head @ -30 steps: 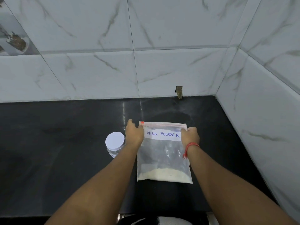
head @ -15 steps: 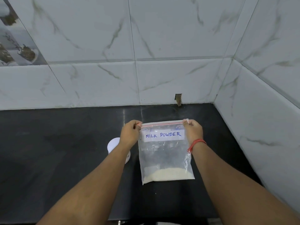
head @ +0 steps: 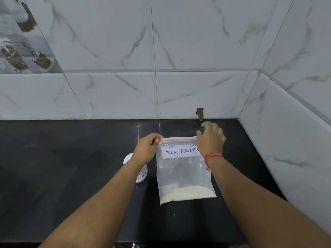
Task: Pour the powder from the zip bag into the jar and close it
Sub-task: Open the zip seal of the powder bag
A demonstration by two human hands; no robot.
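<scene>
A clear zip bag [head: 182,174] labelled MILK POWDER hangs upright over the black counter, with pale powder settled in its bottom. My left hand [head: 146,149] pinches the bag's top left corner at the red zip strip. My right hand [head: 210,138] hovers over the top right corner, blurred, fingers spread and relaxed, holding nothing. A small clear jar [head: 141,173] with a white lid stands on the counter just left of the bag, mostly hidden behind my left wrist.
The black counter [head: 62,167] runs to a marble-tiled back wall [head: 125,86] and a side wall [head: 295,140] on the right, forming a corner. A small notch [head: 200,113] sits in the back wall's base. The counter's front edge lies near the frame's bottom.
My right hand has let go of the bag's top right corner and lifted with fingers spread. The bag has risen from the counter and now hangs from my left hand.
</scene>
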